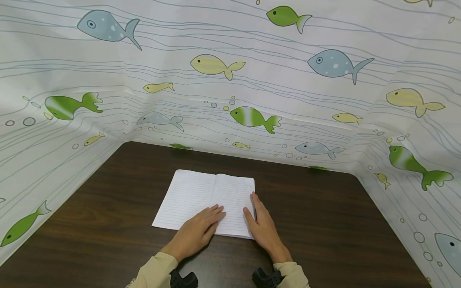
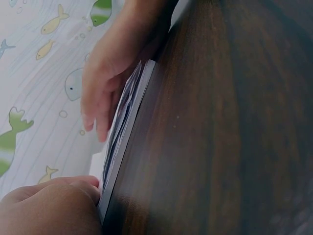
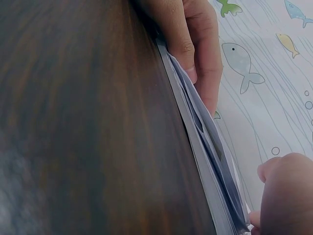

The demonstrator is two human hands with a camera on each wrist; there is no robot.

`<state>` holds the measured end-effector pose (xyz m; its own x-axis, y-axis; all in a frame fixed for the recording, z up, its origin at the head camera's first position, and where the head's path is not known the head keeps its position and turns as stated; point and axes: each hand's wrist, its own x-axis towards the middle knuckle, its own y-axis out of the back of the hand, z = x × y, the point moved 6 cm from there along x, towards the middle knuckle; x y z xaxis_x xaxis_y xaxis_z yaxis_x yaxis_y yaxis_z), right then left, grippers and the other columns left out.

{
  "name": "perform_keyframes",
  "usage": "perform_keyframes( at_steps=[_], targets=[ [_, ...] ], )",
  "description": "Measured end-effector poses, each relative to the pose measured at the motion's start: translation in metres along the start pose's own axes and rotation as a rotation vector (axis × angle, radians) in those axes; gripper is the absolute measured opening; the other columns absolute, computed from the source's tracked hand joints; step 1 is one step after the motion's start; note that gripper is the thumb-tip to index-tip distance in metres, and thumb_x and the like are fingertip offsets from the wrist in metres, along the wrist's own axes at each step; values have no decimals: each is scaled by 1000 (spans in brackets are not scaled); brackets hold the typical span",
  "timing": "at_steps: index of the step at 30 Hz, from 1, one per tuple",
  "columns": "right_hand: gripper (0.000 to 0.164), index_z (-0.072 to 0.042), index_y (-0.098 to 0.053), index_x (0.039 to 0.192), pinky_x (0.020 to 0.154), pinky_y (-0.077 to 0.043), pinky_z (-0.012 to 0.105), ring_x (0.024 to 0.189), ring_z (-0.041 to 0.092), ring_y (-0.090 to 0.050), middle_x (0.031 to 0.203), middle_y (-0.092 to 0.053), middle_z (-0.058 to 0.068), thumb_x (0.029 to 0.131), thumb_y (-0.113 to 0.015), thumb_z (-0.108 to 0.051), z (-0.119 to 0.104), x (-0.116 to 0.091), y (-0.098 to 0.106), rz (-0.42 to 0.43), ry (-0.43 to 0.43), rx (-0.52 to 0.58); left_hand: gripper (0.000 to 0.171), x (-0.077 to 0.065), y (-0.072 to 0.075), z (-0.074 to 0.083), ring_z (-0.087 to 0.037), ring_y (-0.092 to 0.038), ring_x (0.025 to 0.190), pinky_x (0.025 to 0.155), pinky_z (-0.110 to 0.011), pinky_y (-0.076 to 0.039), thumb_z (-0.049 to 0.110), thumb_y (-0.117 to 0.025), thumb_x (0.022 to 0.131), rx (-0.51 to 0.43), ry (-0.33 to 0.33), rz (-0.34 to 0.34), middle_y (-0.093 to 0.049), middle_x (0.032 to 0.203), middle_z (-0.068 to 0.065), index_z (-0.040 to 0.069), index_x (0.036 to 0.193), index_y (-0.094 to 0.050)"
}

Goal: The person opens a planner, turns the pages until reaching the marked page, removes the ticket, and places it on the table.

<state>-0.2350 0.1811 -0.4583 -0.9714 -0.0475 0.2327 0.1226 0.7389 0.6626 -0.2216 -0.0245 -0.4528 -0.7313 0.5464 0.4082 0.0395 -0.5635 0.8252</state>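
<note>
An opened notebook [image 1: 187,196] with lined pages lies flat on the dark brown bench [image 1: 108,228], about midway between the left and the right edge of the bench, with some bare wood between it and the far edge. No writing can be seen on its pages, only the ruled lines.

The left hand [image 1: 198,229] rests on the lower part of the notebook, close to the middle fold. Its fingers are rather straight, point toward the right page and do not grip anything.

The right hand [image 1: 264,229] is at the right side of the notebook. Its thumb is spread apart from the fingers and lies over the right page, while the fingers stretch along the outer side; this hand is also relaxed and open, without a firm hold.

In both wrist views the notebook is seen from its lower side, and the upper sheets stand a little apart from the thicker stack below.

Both arms have beige sleeves [image 1: 155,269], and a black device [image 1: 184,279] is at each wrist. Around the left, far and right edges of the bench rises a white sheet [image 1: 223,38] with blue, green and yellow fish.
</note>
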Motion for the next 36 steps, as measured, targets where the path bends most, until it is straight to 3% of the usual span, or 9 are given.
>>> perform_keyframes(
  at_steps=[16, 21, 26, 30, 36],
  targets=[
    [70, 5, -32, 159, 121, -25, 63, 151, 48, -27, 164, -29, 26, 106, -56, -34, 0, -1, -2, -20, 22, -63, 39, -2, 2, -1, -25, -49, 143, 116, -46, -42, 14, -62, 104, -20, 8, 34, -56, 151, -10, 4, 141, -63],
    [75, 8, -32, 157, 122, -25, 60, 152, 45, -27, 164, -29, 26, 104, -58, -38, -1, -1, -3, -35, 32, -94, 63, -2, 2, -8, -28, -38, 150, 116, -51, -40, 39, -63, 104, -77, 124, 27, -41, 162, -13, 1, 152, -50],
    [84, 7, -34, 157, 122, -23, 62, 153, 44, -25, 164, -31, 24, 100, -61, -48, -2, 0, -5, -77, 32, -112, 102, -1, 0, -12, -31, -30, 154, 116, -52, -40, 68, -69, 89, -124, 223, -31, -24, 170, -14, 4, 160, -35],
    [90, 3, -32, 159, 122, -22, 64, 154, 45, -22, 166, -30, 21, 97, -64, -54, -4, 0, -7, -118, 14, -113, 113, -2, 0, -12, -33, -31, 153, 114, -52, -42, 69, -76, 82, -132, 231, -42, -22, 170, -15, 4, 162, -30],
    [107, 2, -29, 161, 124, -17, 63, 156, 43, -18, 166, -28, 20, 88, -70, -65, -8, 0, -10, -172, 39, -133, 106, -2, 0, -12, -35, -36, 150, 112, -53, -44, 59, -80, 85, -124, 205, -1, -26, 168, -18, 1, 160, -33]
  ],
)
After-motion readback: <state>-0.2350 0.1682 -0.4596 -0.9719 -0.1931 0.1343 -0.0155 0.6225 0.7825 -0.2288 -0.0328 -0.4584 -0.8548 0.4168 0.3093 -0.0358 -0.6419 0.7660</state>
